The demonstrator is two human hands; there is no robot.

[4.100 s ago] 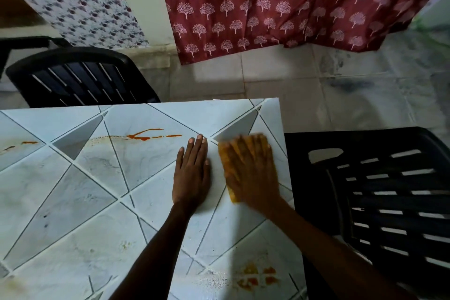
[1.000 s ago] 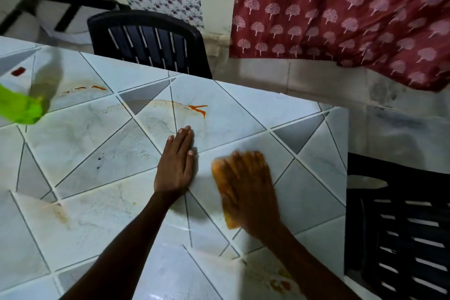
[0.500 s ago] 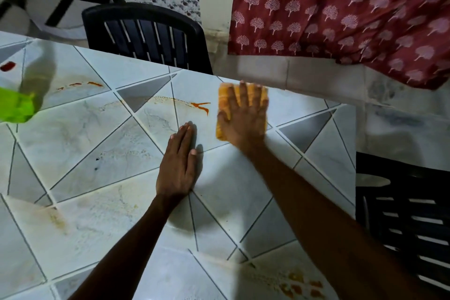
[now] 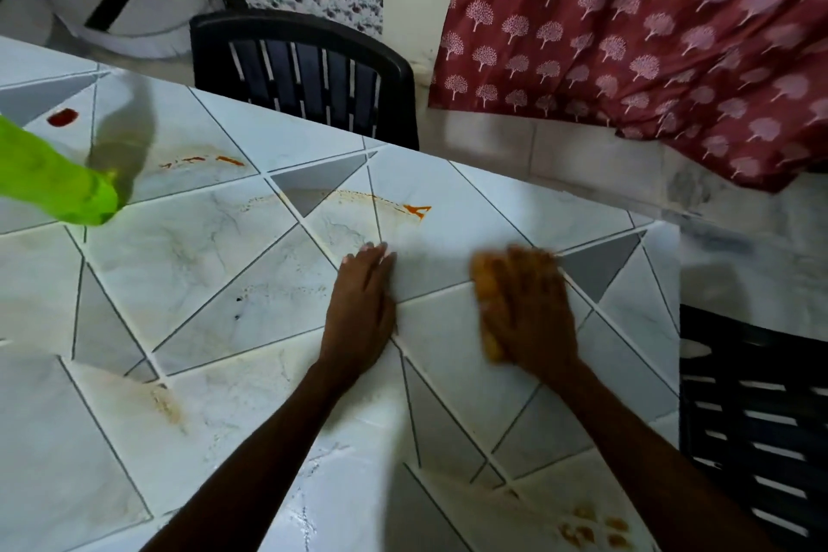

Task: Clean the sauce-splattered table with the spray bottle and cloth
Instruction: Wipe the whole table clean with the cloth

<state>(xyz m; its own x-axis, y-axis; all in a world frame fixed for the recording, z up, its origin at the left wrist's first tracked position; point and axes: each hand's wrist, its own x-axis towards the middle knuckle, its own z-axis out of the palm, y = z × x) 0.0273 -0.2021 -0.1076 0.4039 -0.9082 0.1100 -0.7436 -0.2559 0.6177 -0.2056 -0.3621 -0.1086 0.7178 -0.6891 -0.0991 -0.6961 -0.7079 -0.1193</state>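
The left hand (image 4: 360,305) lies flat on the pale tiled desk (image 4: 224,282) near the middle of the view, palm down, with its fingers straight, close together and pointing toward 12 o'clock. It holds nothing. At 3 o'clock from it, a little apart, the right hand (image 4: 531,309) presses down on an orange cloth (image 4: 485,282). The fingers lie stretched over the cloth rather than curled round it, though the hand is blurred and its fingertips cannot be made out. The cloth shows only as an orange edge on the hand's 9 o'clock side, the rest being hidden under the palm. The green spray bottle (image 4: 53,179) is on the desk well apart from both hands, at 9 o'clock in the view. Its top is cut off by the picture's edge. An orange sauce streak (image 4: 414,209) lies at 12 o'clock from the left hand, with a faint dotted arc trailing off it toward 9 o'clock. A thinner sauce line (image 4: 201,160) and a dark red spot (image 4: 62,117) sit near the bottle, at 10 o'clock in the view. More orange blotches (image 4: 591,529) lie by the desk's near corner at 5 o'clock, under the right forearm. A black slatted chair (image 4: 304,76) stands at the desk's far edge at 12 o'clock, and a second black chair (image 4: 752,417) stands at 3 o'clock. A red curtain (image 4: 649,36) printed with pale trees hangs at 1 o'clock.
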